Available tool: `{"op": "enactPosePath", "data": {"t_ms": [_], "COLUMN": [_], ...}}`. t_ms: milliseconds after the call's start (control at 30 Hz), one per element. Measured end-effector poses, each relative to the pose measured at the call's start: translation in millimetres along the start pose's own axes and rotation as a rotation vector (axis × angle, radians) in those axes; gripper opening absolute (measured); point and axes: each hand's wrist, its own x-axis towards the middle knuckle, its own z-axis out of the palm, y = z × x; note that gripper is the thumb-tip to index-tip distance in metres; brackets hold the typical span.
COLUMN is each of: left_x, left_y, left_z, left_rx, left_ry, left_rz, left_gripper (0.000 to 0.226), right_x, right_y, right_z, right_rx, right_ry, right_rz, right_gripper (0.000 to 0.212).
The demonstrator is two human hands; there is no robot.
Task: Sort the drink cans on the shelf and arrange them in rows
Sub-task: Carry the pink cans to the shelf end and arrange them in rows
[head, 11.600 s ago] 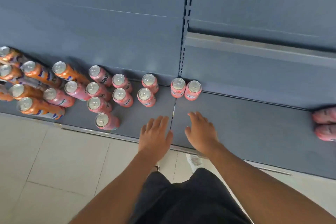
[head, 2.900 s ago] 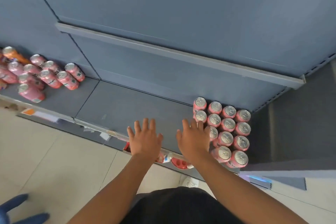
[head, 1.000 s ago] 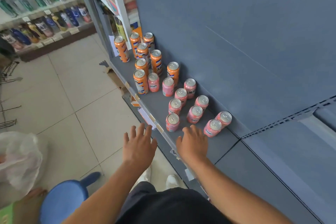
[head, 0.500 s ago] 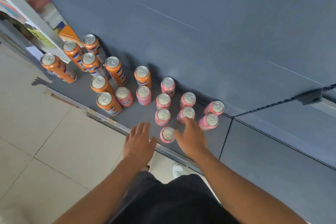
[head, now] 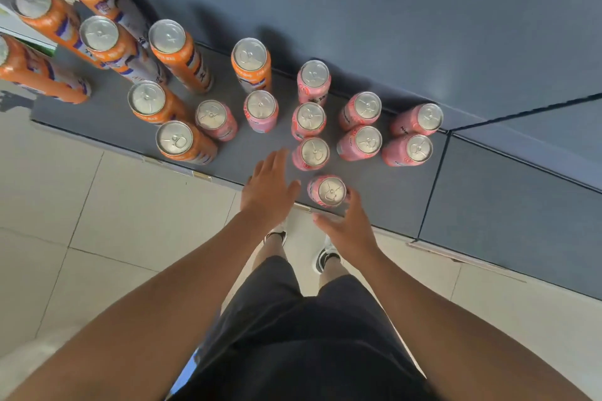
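**Shelf**: low and grey, with a back panel behind and a tiled floor in front. A seam splits it. The section right of the seam is bare as far as the view runs, which looks like the best open room for building rows.

**Orange cans**: tall and upright, scattered over the left part. None has shifted in the last half second. Two stand among the pink ones, so sorting is judged unfinished.

**Pink cans**: upright and loosely clustered at centre, between the orange group and the seam. The rows are ragged, and the layout is unchanged.

**Front can**: pink, alone just inside the shelf lip. A careless nudge outward would likely tip it to the floor.

**Left hand**: has advanced over the lip. The fingers are straight and it holds nothing. It hangs just left of the front can.

**Right hand**: has drawn back from the second-row cans to the front can. It cups the can from the near side, with a fingertip at its right flank. Whether the grip has closed cannot be told. This can is probably the next to be moved.
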Motion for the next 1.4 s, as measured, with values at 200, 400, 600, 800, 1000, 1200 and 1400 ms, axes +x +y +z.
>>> {"op": "enactPosePath", "data": {"t_ms": [200, 400, 600, 800, 1000, 1200, 1400], "left_x": [26, 40, 43, 37, 10, -25, -48], "left_y": [2, 9, 16, 21, 32, 35, 55], "left_z": [7, 14, 26, 24, -3, -43, -79], "left_rx": [-0.007, -0.218, -0.365, -0.455, -0.738, -1.116, -1.377], "left_ry": [0.028, 0.067, 0.095, 0.108, -0.048, -0.260, -0.406], "left_rz": [0.072, 0.070, 0.027, 0.036, -0.064, -0.046, -0.037], "left_gripper": [0.066, 0.068, 0.081, 0.072, 0.058, 0.045, 0.044], "right_x": [22, 38, 37, 19, -10, -37, -54], "right_y": [-5, -5, 0, 8, 0, -10, -22], "right_z": [15, 21, 4, -16, -44, -64, -76], "right_rx": [0.141, 0.279, 0.358, 0.483, 0.614, 0.660, 0.661], "right_ry": [0.094, 0.118, 0.127, 0.116, 0.050, 0.027, 0.108], "right_rz": [-0.015, -0.039, -0.023, 0.075, 0.072, 0.042, 0.040], "right_gripper": [0.060, 0.063, 0.059, 0.060, 0.035, 0.052, 0.072]}}
